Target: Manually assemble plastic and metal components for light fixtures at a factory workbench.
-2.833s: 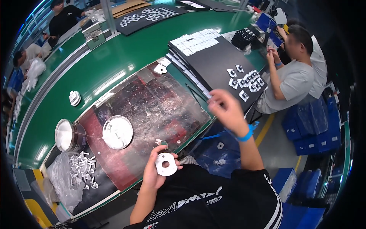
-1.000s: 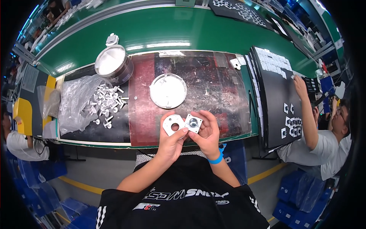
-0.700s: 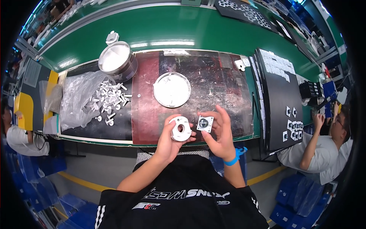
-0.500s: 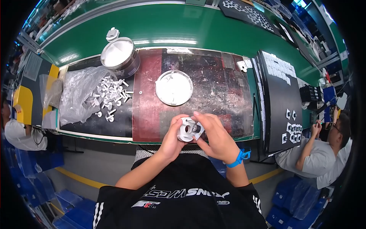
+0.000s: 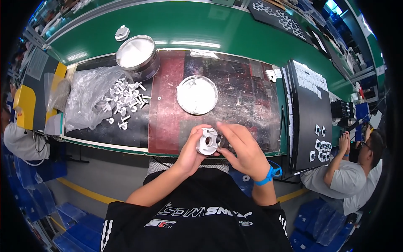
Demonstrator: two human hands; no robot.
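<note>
My left hand (image 5: pixel 189 156) grips a white round plastic housing (image 5: pixel 204 148) with a hole in its middle, just over the table's near edge. The fingers and thumb of my right hand (image 5: pixel 245 153) pinch a small black part (image 5: pixel 219 142) against the housing's right side. The fingers partly cover this part, so its full shape is hidden. Beyond the hands lies a round lid (image 5: pixel 197 95) smeared with white. Left of it, white plastic pins with flat round heads (image 5: pixel 123 98) lie in a loose heap beside a clear plastic bag (image 5: pixel 86 109).
A clear tub with white contents (image 5: pixel 136 52) stands at the back left, near a small white part (image 5: pixel 122 33). At right, black boards (image 5: pixel 308 107) carry white plates and small black-and-white pieces. A co-worker (image 5: pixel 352 172) sits at the right.
The view has shifted slightly, moving the table items a little to the right. The black part, earlier showing a white plate over the housing's right side, now sits at its right edge, turned differently.
</note>
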